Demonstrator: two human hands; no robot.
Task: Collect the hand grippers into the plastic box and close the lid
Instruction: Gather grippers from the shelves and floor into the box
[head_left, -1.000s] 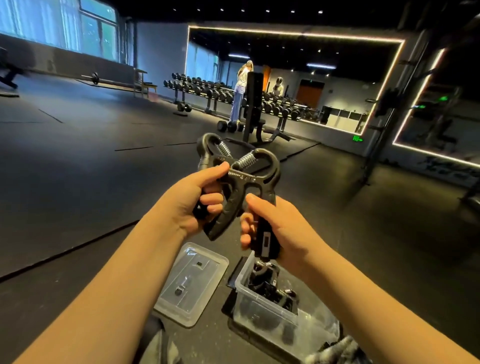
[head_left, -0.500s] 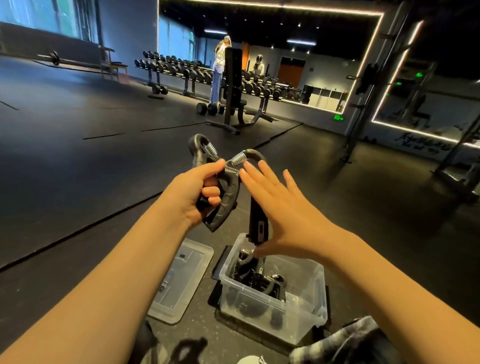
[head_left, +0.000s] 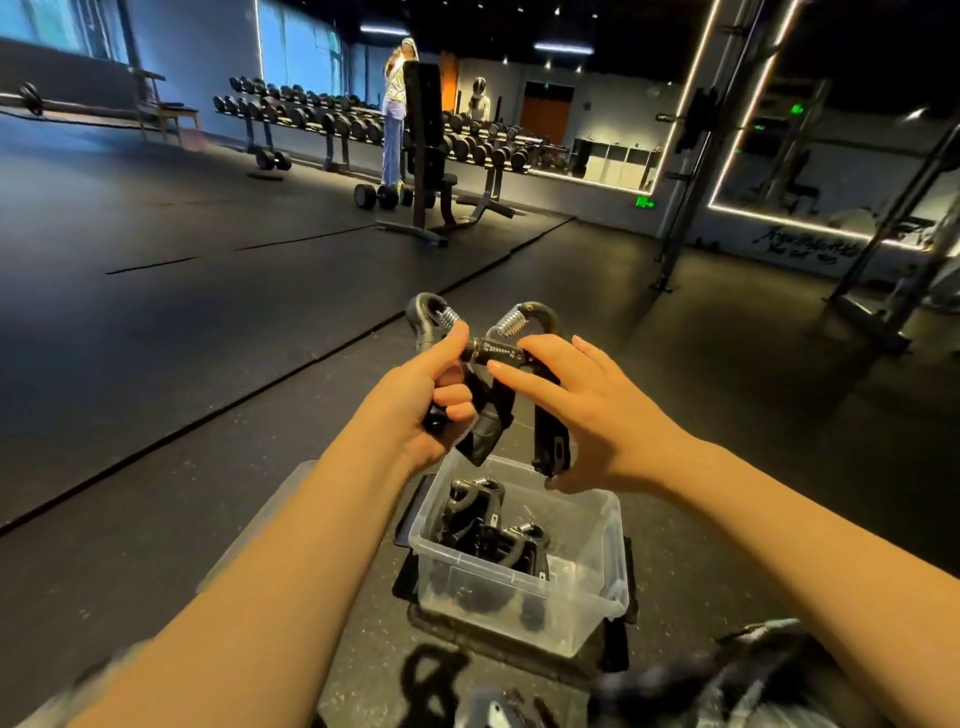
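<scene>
Above the far edge of the plastic box (head_left: 587, 618), the left hand (head_left: 421, 400) grips the hand gripper (head_left: 498, 353); the right hand (head_left: 587, 415) rests straight-fingered against it. Lowering it handles-first into the box's roomier right side looks best.

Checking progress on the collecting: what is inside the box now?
Several black hand grippers lie piled in the open box. They overlap, so their number and anything beneath them cannot be made out. The left hand holds another gripper above it.
</scene>
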